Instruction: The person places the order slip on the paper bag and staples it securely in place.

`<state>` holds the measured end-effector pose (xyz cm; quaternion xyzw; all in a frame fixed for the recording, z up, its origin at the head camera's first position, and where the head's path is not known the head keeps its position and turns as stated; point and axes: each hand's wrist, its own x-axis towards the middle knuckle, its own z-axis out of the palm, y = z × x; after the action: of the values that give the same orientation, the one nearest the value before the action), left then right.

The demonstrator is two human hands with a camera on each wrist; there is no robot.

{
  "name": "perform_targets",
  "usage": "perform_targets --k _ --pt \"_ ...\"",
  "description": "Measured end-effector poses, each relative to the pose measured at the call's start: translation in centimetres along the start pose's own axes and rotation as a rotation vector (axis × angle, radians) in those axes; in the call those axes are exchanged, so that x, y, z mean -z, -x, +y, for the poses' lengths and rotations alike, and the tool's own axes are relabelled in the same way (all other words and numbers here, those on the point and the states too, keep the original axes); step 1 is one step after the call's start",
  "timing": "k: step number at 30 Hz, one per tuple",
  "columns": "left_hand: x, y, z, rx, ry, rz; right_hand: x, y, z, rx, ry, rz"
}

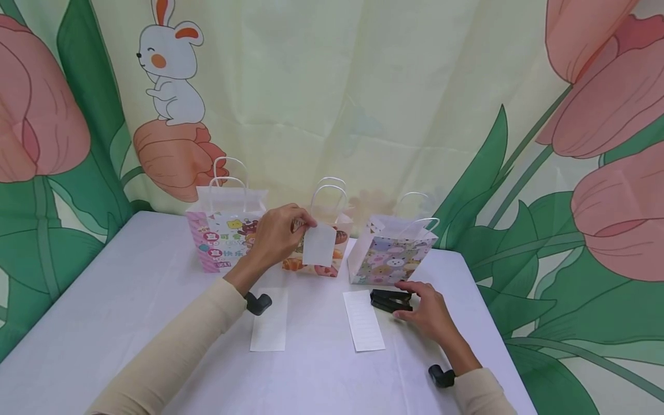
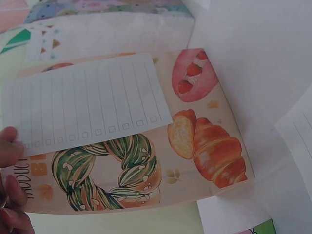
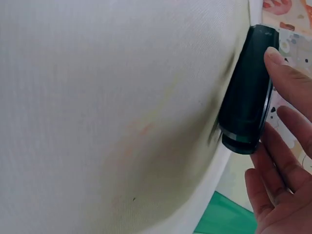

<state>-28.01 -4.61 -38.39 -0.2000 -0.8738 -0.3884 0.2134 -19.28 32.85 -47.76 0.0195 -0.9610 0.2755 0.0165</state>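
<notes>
My left hand (image 1: 280, 233) pinches the top of a small lined sheet of paper (image 1: 319, 245) between thumb and fingers. The sheet overlaps the front of the middle paper bag (image 1: 339, 253), which is printed with breads; in the left wrist view a croissant and a green wreath-shaped loaf show beside the lined sheet (image 2: 87, 102). My right hand (image 1: 427, 311) holds a black stapler (image 1: 391, 300) low over the table, in front of the right bag. In the right wrist view my thumb lies along one side of the stapler (image 3: 248, 87), with fingers on the other side.
A pink bag (image 1: 207, 242) with lettering stands left, and a bag with animal faces (image 1: 394, 259) stands right, both with white handles. Two more lined strips, one left (image 1: 268, 328) and one right (image 1: 365, 323), lie on the white tablecloth (image 1: 321, 380). A printed curtain (image 1: 389, 86) hangs behind.
</notes>
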Motion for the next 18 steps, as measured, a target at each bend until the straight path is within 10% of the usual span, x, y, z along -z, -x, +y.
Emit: perform_targets --k 18 --pt "0.26 0.08 0.23 0.006 0.004 -0.004 -0.55 -0.8 -0.33 0.008 0.128 -0.099"
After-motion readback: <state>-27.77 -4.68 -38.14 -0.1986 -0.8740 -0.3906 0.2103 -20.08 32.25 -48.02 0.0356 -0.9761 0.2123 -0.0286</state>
